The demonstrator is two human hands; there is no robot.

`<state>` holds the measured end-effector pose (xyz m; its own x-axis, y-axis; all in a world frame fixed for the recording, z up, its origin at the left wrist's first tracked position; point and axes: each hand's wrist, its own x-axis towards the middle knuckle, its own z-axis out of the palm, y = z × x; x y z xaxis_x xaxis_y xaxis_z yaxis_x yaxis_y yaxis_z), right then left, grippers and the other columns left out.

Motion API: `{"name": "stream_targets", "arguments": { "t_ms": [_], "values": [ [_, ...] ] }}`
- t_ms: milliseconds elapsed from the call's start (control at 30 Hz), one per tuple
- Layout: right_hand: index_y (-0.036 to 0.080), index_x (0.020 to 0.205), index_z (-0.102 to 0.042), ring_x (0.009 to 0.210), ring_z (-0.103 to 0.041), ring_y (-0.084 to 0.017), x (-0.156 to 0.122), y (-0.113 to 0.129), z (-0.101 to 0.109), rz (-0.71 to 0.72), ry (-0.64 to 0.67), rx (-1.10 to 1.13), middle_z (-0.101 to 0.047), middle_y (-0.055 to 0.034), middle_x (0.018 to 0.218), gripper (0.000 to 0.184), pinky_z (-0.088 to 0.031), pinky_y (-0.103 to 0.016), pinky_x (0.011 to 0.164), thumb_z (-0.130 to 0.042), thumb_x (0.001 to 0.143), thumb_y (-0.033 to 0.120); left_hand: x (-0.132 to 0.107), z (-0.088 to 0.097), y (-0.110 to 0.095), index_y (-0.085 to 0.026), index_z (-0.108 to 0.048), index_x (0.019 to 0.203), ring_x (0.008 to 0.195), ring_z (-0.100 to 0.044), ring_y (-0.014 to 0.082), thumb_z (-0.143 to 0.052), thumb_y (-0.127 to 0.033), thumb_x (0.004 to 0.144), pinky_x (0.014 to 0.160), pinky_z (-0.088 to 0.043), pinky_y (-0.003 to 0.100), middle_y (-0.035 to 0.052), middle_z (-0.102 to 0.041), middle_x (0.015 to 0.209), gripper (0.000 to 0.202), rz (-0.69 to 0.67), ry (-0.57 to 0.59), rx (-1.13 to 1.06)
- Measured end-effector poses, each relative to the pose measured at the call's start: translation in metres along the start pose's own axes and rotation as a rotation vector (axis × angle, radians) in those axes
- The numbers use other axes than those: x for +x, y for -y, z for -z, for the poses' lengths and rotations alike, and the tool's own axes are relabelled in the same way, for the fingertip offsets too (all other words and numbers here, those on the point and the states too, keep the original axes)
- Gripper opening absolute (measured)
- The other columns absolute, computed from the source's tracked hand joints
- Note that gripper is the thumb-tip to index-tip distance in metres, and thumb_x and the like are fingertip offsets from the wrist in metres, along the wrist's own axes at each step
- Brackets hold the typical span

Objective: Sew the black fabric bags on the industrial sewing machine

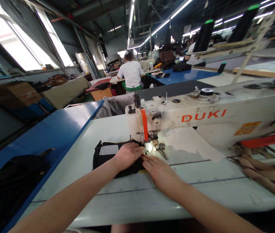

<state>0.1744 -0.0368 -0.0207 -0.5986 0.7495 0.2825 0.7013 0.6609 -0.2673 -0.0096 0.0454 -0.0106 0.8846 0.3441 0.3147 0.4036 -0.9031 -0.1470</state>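
Note:
A black fabric piece point(103, 163) with a zipper along its far edge and a pale rectangular patch point(109, 149) lies on the sewing machine's bed. My left hand point(130, 156) rests flat on its right part, fingers stretched toward the needle area. Close beside it, my right hand point(160, 171) lies with fingers extended, the tips touching the fabric's right edge. The white sewing machine point(166, 116) stands just beyond both hands, its lamp lighting the spot right of the fingertips. The hands partly hide the fabric's edge and the presser foot.
Metal attachments point(160, 149) and white paper sheets point(193, 142) lie right of the needle. A blue side table point(64, 126) at left holds a dark fabric pile point(13, 181). Tan strips point(256, 171) hang at right. A person in a white shirt point(130, 73) sits ahead.

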Motion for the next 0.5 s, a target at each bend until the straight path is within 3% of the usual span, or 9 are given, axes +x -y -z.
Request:
{"name": "stream_targets", "arguments": {
  "t_ms": [500],
  "values": [
    [0.010,0.109,-0.060,0.116,-0.052,-0.024,-0.0009,-0.0009,-0.0024,0.000,-0.042,0.030,-0.059,-0.0165,0.122,0.032,-0.040,-0.041,0.102,-0.049,0.080,0.000,0.0031,0.0017,-0.0051,-0.013,-0.062,0.095,0.090,-0.060,0.0187,-0.040,-0.023,0.095,0.081,-0.050,0.033,0.0085,-0.067,0.087,0.024,0.080,0.060,-0.010]
  ]
}}
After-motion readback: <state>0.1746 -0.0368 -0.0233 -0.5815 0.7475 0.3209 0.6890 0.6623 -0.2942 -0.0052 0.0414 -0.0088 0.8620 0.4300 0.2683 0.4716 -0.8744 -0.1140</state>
